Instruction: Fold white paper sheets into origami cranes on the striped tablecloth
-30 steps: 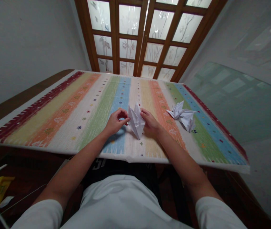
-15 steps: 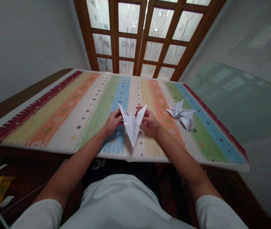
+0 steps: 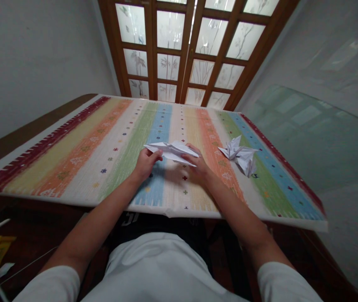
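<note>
It is a bit dark and gray in here. Light comes in through the glass doors (image 3: 170, 29) at the far end, and they are the brightest part. A soft shadow falls on the desk (image 3: 81, 155) under the folded white paper (image 3: 175, 156). Below, the floor (image 3: 40, 233) is almost black. Pale shiny patches show on the green board (image 3: 288, 134). Everything looks a little fuzzy, and the sides look stretched.

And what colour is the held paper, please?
The held paper is white; it shows best in the head view.
</note>
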Motion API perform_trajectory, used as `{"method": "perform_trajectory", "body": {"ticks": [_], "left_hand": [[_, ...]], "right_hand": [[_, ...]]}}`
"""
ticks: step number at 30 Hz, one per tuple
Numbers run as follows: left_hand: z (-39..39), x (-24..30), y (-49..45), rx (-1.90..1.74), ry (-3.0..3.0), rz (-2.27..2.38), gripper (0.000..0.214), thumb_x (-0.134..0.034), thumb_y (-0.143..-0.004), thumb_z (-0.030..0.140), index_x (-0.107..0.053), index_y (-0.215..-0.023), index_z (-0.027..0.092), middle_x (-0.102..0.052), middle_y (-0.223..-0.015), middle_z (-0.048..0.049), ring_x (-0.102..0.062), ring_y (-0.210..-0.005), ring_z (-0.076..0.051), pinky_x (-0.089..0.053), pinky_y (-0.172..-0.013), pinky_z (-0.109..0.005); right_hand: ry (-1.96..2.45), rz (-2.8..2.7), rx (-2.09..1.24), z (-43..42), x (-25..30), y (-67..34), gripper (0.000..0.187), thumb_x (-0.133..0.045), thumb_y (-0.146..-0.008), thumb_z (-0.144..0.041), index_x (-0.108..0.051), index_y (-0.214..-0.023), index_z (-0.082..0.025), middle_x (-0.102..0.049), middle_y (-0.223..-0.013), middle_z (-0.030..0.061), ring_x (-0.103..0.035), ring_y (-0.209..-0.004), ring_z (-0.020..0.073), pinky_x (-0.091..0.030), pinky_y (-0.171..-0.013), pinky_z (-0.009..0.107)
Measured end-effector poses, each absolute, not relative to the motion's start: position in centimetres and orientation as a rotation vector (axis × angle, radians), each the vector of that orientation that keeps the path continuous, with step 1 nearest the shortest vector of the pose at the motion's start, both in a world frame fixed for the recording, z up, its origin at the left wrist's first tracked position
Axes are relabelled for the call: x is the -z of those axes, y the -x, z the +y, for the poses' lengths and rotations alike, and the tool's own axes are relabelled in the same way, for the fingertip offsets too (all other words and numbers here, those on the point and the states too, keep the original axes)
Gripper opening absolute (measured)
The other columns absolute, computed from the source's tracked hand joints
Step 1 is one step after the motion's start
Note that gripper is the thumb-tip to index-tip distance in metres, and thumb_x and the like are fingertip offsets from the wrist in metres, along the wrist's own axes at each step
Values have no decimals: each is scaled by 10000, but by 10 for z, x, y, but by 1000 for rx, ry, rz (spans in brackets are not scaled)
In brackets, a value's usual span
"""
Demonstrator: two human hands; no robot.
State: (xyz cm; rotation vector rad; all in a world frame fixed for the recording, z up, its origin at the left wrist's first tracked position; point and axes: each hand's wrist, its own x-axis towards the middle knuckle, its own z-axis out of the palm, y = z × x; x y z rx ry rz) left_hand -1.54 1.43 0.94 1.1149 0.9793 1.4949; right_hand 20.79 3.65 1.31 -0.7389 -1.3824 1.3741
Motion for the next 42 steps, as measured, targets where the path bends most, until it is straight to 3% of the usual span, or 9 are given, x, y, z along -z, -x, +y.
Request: {"method": "perform_trajectory", "body": {"ticks": [6,14,18,21,24,28,33,37,42], "left_hand": [[10,-9,18,-1619,-1439,1192,278,-804,-826,449,-711,-926,207,-712,-848,-32,-684,-764,-185,-548,-681,-285],[0,-13,13,-1580,-1908,1159,277,-843,-846,356,-718,-1058,231,-742,-1132,-87,-701,-1103,-279,-572,-1031,-442],[0,-11,13,-1542,-2019,1130,160,-773,-865,237,-645,-961,235,-721,-1185,-94,-674,-1112,-259,-587,-946,-394],[0,-6,12,-1506,-2039,1038,209,-708,-829,123,-594,-963,235,-700,-1205,-88,-670,-1062,-227,-577,-809,-317],[1,-2,10,-1485,-2005,990,419,-671,-772,51,-584,-1134,242,-676,-1173,-63,-667,-936,-185,-558,-740,-283],[-2,-2,10,-1435,-2046,986,642,-653,-759,24,-579,-1356,252,-656,-1248,-79,-667,-919,-177,-576,-768,-303],[-6,-6,9,-1379,-2097,949,627,-664,-794,59,-611,-1384,264,-634,-1313,-96,-661,-969,-192,-597,-795,-316],[-7,-7,9,-1425,-2011,937,491,-702,-841,143,-601,-1306,262,-597,-1322,-89,-663,-962,-174,-579,-743,-273],[-7,-12,13,-1480,-1965,951,430,-839,-856,401,-595,-1176,250,-614,-1280,-107,-658,-1106,-249,-577,-808,-317]], "right_hand": [[785,-1511,-1400,36,-8,-204,401,-917,-742,-552,-626,-823,-289,-610,-780,2,-572,-718,225,-505,-655,366],[809,-1589,-1285,33,-6,-204,316,-868,-825,-529,-646,-871,-308,-608,-823,20,-581,-785,261,-555,-760,441],[805,-1572,-1238,30,-3,-199,302,-853,-831,-465,-633,-938,-288,-615,-875,-2,-588,-808,226,-547,-767,376],[773,-1555,-1255,29,-2,-196,451,-879,-814,-442,-642,-1167,-294,-692,-1056,19,-647,-905,226,-567,-787,348],[736,-1587,-1297,29,-3,-195,673,-902,-799,-437,-584,-1382,-331,-726,-1188,53,-689,-982,252,-596,-814,370],[691,-1659,-1250,32,-5,-196,663,-927,-775,-447,-621,-1351,-329,-727,-1302,79,-700,-1157,298,-599,-984,444],[698,-1675,-1271,34,-7,-197,709,-962,-725,-417,-633,-1347,-328,-735,-1294,79,-710,-1153,302,-573,-1056,469],[689,-1644,-1233,35,-7,-199,544,-892,-792,-416,-669,-1281,-335,-741,-1253,53,-701,-1149,276,-565,-1051,430],[717,-1600,-1254,33,-11,-202,447,-876,-815,-474,-692,-1187,-307,-732,-1184,42,-692,-1086,252,-565,-963,368]]}}
